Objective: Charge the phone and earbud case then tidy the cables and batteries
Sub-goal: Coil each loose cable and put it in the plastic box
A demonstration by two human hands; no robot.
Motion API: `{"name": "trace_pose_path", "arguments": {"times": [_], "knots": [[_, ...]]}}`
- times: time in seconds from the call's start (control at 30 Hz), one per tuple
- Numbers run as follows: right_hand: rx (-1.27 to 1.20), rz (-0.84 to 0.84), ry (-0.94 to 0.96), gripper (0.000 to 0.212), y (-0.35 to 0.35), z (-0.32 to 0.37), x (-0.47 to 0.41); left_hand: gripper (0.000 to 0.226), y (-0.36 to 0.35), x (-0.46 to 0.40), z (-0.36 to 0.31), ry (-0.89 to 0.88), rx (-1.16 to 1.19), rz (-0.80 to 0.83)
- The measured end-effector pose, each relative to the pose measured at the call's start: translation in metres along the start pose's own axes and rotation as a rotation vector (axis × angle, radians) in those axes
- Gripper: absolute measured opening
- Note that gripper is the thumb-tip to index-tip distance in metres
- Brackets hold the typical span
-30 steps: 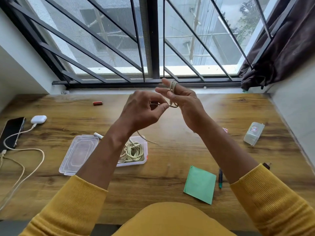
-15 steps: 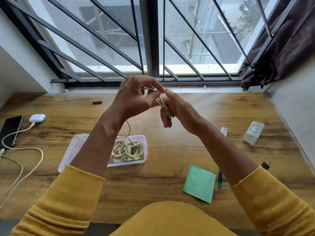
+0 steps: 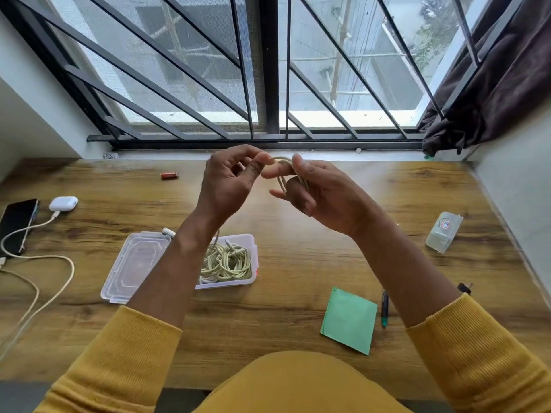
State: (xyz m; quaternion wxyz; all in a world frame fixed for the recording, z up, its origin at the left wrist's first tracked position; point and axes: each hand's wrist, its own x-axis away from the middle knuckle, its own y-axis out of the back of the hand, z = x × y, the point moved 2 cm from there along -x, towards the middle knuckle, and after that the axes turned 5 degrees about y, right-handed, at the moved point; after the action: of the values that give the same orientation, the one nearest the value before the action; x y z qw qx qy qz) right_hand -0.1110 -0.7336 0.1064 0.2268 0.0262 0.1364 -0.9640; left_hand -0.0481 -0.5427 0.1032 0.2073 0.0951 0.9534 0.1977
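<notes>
Above the wooden desk (image 3: 298, 248), my left hand (image 3: 229, 183) and right hand (image 3: 322, 195) both pinch one cream looped cable (image 3: 283, 162); one clear plastic box (image 3: 250, 257) below holds several coiled cream cables (image 3: 226, 260); one red battery (image 3: 169, 175) lies apart.

Mustard-yellow ribbed knit sleeves (image 3: 483, 350) pushed up to mid-forearm, leaving both wrists bare; same yellow fabric covers the torso (image 3: 301, 386).

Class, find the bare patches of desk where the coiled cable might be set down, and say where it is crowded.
Free: the wood between the clear box and green paper; also between the red battery and earbud case. Crowded: the left edge, with the phone and charging cables.
</notes>
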Motion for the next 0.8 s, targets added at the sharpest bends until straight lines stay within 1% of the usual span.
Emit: {"name": "trace_pose_path", "arguments": {"times": [0.13,0.2,0.3,0.43,0.57,0.63,0.7,0.8], "knots": [[-0.12,-0.066,0.091,0.052,-0.001,0.0,-0.004,0.019,-0.011,0.013,0.004,0.048,-0.066,-0.079],[-0.192,-0.116,0.141,0.051,0.001,-0.002,-0.007,0.018,-0.018,0.021,0.001,0.06,-0.127,-0.096],[-0.274,-0.209,0.167,0.047,0.005,-0.003,-0.009,0.02,-0.028,0.034,-0.007,0.027,-0.244,-0.056],[-0.309,-0.317,0.164,0.045,0.007,-0.003,-0.011,0.023,-0.038,0.047,-0.014,-0.013,-0.299,0.024],[-0.237,-0.45,0.166,0.043,0.008,-0.004,-0.01,0.024,-0.041,0.053,-0.018,-0.051,-0.309,0.108],[-0.164,-0.504,0.155,0.031,0.008,-0.007,-0.009,0.025,-0.036,0.052,-0.021,-0.061,-0.295,0.138],[-0.021,-0.519,0.137,0.026,0.008,-0.011,-0.006,0.021,-0.03,0.048,-0.026,-0.087,-0.298,0.158],[0.145,-0.511,0.096,0.029,0.007,-0.015,-0.005,0.013,-0.019,0.038,-0.035,-0.131,-0.305,0.181]]}}
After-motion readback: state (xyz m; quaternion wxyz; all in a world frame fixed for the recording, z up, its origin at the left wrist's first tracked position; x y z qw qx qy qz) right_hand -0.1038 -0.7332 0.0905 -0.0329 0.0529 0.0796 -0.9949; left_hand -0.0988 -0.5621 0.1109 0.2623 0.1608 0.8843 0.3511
